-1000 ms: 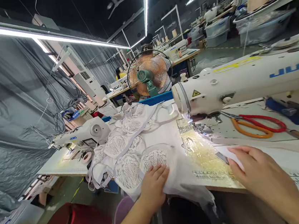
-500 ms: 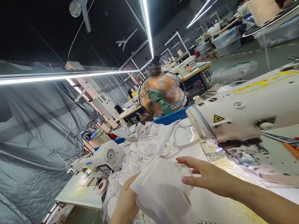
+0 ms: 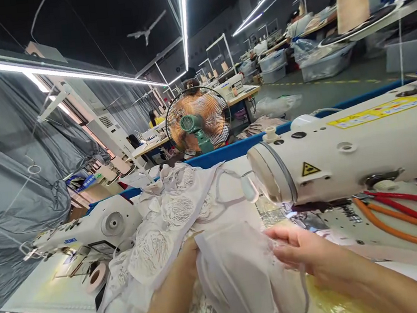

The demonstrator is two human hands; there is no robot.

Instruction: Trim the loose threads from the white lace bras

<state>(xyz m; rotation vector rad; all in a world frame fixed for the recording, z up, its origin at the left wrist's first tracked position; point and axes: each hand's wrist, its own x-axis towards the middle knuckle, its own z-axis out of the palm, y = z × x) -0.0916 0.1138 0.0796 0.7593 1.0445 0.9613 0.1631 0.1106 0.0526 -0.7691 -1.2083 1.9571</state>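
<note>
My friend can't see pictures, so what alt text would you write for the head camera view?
The left hand and the right hand hold up a thin white fabric piece in front of a white sewing machine. A heap of white lace pieces lies to their left, and a round orange fan stands behind.

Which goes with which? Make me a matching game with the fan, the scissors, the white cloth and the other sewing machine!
Things:
1 fan
2 scissors
3 white fabric
4 far sewing machine

Clues:
a) orange and red handles
b) held by the left hand and right hand
c) orange grille, green middle
d) stands farthest left

Pairs: 1-c, 2-a, 3-b, 4-d
</note>
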